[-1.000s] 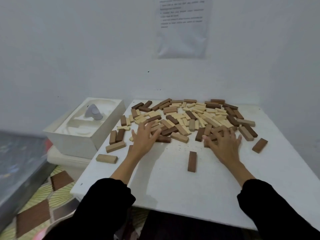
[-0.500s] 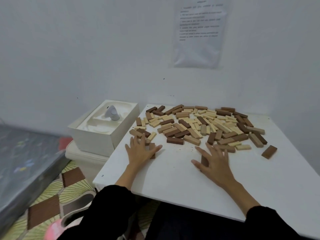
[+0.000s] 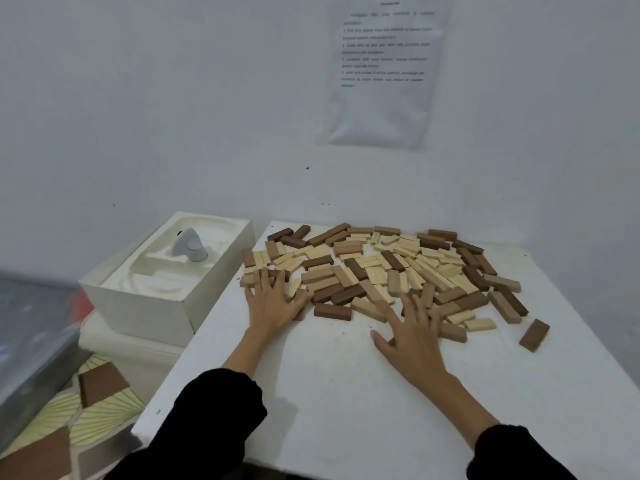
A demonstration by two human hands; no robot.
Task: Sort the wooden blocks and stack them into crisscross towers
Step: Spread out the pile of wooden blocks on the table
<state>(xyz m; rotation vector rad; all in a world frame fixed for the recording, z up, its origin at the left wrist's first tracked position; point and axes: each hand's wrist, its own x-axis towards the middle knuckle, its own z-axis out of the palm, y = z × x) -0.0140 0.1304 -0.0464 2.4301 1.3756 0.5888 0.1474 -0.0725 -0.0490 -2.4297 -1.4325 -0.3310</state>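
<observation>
Wooden blocks (image 3: 381,271), pale, tan and dark, lie jumbled mid-frame on my bench (image 3: 346,393); I see left grip (image 3: 273,303) and right grip (image 3: 412,337) splayed flat, holding nothing.

Bare indoor room, kind unclear: white square desk (image 3: 346,393) set into corner of plain white walls (image 3: 173,98); printed paper sheet (image 3: 384,71) taped up; green-and-brown patterned floor tiles (image 3: 100,410) seen.

The wooden blocks (image 3: 381,268), small rectangular bars in pale cream, mid-brown and dark brown, lie mixed and mostly flat in a loose heap across the far half of the white tabletop (image 3: 329,393), with one dark brown block (image 3: 534,335) lying apart at the heap's right.
</observation>
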